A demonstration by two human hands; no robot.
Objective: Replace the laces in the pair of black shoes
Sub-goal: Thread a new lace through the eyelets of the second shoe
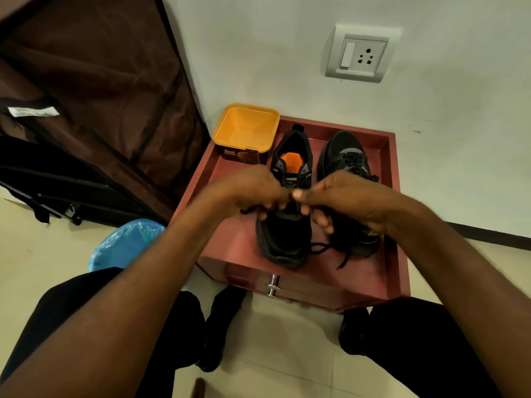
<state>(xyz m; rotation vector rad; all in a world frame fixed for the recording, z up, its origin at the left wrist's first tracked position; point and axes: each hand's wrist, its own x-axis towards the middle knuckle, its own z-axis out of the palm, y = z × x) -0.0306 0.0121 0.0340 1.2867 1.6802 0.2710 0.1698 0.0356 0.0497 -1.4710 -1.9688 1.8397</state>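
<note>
A black lace point(321, 248) was pinched by left hand point(247, 191) and right hand point(344, 196), fingers curled, directly above the near shoe point(287, 234).

head-worn wide view, looking forward and down, close above a red cabinet point(396, 196) top
</note>
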